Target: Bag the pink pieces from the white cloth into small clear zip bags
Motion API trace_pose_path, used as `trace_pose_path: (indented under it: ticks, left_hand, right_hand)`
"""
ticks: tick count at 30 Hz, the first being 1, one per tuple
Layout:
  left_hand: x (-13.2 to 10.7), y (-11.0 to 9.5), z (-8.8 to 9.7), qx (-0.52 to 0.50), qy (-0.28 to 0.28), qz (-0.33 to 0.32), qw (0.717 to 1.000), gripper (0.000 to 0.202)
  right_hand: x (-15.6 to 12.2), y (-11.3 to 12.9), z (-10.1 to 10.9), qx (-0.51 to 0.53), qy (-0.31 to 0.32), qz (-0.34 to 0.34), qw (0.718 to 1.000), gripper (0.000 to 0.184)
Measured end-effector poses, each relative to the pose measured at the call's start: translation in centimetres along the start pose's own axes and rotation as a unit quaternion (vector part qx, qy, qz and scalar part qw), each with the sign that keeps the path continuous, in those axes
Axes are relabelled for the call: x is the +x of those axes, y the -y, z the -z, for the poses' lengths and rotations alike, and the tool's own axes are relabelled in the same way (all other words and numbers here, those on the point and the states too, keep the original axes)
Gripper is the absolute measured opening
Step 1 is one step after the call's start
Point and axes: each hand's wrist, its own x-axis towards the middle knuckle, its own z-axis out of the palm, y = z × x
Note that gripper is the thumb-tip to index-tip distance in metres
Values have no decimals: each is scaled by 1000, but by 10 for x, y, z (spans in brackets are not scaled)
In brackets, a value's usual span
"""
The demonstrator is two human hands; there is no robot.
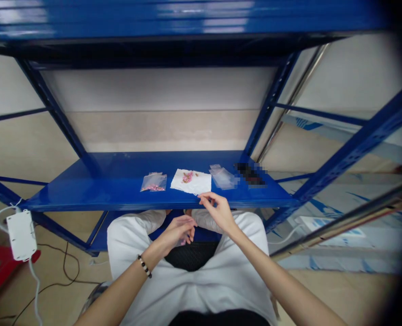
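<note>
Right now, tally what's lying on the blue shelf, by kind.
Clear plastic bags: 2, one holding pink bits, one without
White paper sheets: 1
Blurred dark objects: 1
Total: 4

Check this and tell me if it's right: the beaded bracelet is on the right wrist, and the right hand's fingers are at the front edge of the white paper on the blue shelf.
Wrong on one point: the beaded bracelet is on the left wrist, not the right, as the head view shows. The rest stands: the right hand has its fingers at the front edge of the white paper on the blue shelf.
</note>
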Motion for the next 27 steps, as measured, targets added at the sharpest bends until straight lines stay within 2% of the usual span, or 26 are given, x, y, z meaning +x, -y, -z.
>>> trace_pose_path:
  ticks: [3, 7, 11, 17, 22, 27]
  left_hand:
    - [1, -7, 4, -43, -20, -12, 999, 39]
    - [1, -13, 5, -91, -14, -20, 996, 38]
    - [-1, -14, 2, -92, -1, -33, 995, 36]
    - [6, -8, 4, -57, -17, -33, 998, 43]
    - [6, -8, 5, -45, -14, -32, 998, 45]
    - [0, -14, 3, -45, -2, -37, 998, 38]
  right_hand:
    - [46, -19, 6, -57, -10, 13, 998, 20]
    - [104, -40, 6, -142, 47, 3, 989, 23]
    - [137, -50, 1, -170, 83, 13, 982, 23]
    - [152, -56, -9, -231, 104, 26, 967, 16]
    - [151, -55, -17, -277, 97, 13, 956, 14]
    - [147, -50, -22, -318, 82, -4, 945, 16]
